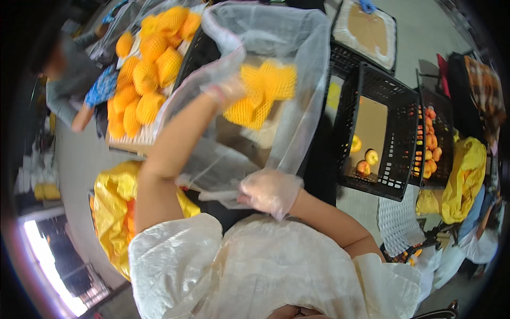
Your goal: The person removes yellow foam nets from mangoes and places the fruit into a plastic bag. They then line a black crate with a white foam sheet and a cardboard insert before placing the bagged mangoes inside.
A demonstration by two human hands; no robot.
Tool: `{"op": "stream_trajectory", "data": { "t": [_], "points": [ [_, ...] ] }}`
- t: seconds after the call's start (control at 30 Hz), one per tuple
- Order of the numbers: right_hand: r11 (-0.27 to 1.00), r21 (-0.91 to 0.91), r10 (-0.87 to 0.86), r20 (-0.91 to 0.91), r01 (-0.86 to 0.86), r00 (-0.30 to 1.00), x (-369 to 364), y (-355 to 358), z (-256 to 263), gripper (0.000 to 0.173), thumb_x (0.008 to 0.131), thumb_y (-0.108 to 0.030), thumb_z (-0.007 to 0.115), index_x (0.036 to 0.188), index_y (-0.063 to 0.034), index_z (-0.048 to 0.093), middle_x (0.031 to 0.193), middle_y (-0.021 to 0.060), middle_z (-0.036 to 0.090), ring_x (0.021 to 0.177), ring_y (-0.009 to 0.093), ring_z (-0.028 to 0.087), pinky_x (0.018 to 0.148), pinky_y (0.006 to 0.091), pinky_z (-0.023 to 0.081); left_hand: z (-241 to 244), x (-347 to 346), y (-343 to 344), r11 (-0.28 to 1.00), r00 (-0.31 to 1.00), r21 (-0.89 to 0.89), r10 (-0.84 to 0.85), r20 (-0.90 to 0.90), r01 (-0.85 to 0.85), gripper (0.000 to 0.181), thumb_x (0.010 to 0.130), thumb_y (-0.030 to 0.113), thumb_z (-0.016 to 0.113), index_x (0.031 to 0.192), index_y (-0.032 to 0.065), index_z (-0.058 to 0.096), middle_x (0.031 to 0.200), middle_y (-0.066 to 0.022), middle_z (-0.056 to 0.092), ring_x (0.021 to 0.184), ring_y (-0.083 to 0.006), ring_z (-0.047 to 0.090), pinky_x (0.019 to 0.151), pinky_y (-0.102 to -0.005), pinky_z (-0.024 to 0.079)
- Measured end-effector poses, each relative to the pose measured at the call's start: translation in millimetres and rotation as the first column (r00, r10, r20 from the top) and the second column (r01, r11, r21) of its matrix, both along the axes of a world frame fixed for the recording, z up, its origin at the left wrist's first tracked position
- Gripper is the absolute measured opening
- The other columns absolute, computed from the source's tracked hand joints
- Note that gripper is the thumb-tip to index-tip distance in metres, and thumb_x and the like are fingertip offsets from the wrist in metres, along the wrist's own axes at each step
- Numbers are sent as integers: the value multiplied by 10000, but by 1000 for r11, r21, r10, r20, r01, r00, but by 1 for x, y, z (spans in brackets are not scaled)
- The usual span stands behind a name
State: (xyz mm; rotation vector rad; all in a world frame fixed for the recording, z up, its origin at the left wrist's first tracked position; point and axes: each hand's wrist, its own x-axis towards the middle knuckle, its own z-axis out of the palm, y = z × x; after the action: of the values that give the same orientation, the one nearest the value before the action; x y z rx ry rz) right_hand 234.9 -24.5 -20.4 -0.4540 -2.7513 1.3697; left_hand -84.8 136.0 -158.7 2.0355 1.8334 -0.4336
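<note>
My left hand, in a clear plastic glove, reaches over a large translucent plastic liner bag set in a black crate. It grips a bunch of yellow foam fruit nets; blur and the nets hide its fingertips. Nearer my body, my right hand, also gloved in clear plastic, is closed on the gathered near edge of the liner. Brown and pale surfaces show through the liner at the bottom, their detail unclear. Left of the liner, several fruits in yellow foam nets lie heaped on a white-lined box.
At the right, a black plastic crate holds a few peach-like fruits; more fruits fill the crate beyond. Yellow sacks stand lower left. A co-worker with blue patterned gloves is at the left. Another blue glove touches a lined crate.
</note>
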Motion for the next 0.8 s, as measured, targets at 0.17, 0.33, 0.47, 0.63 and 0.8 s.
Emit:
{"op": "stream_trajectory", "data": {
  "t": [0.17, 0.33, 0.47, 0.63, 0.8],
  "points": [
    [988, -74, -148, -231, 135, 962, -1, -15, -26, 209, 906, -231, 583, 826, -51, 652, 792, 160, 653, 795, 361, 631, 710, 461, 496, 215, -1, -157, 835, 907, 446, 140, 397, -324, 268, 874, 185, 559, 1098, 67, 649, 1118, -101, 642, 1038, -229, 607, 873, -368, 498],
    [761, -129, -620, -435, 636, 653, 16, -14, -16, 216, 979, -169, 499, 821, -50, 585, 780, 105, 589, 720, 260, 574, 659, 372, 458, 299, -11, -404, 327, 702, 655, 544, 459, -682, 262, 889, 180, 539, 1110, 78, 636, 1113, -103, 621, 1030, -244, 593, 867, -371, 494],
    [543, -548, -833, -445, 637, 327, 22, 15, -1, 295, 1020, -207, 450, 773, -50, 488, 755, 14, 485, 708, 123, 461, 678, 252, 412, 258, 9, -554, 45, 295, 594, 896, 331, -803, 258, 900, 176, 523, 1120, 87, 624, 1109, -105, 605, 1023, -255, 581, 862, -373, 491],
    [446, -727, -887, -438, 523, 148, 5, 16, 50, 326, 1018, -248, 452, 765, -42, 452, 794, 14, 433, 769, 143, 468, 772, 287, 446, 169, 11, -570, 224, 212, 613, 973, -94, -758, 253, 914, 171, 503, 1132, 99, 611, 1105, -107, 585, 1015, -270, 567, 856, -376, 488],
    [651, -517, -673, -731, 556, 109, 23, 38, 67, 494, 1015, -344, 490, 1309, 51, 535, 1300, 165, 584, 1194, 245, 543, 1020, 371, 405, 47, -22, -513, 806, 501, 395, 587, -636, -442, 247, 924, 170, 496, 1142, 118, 600, 1098, -109, 569, 1010, -285, 547, 855, -361, 473]
  ]
}}
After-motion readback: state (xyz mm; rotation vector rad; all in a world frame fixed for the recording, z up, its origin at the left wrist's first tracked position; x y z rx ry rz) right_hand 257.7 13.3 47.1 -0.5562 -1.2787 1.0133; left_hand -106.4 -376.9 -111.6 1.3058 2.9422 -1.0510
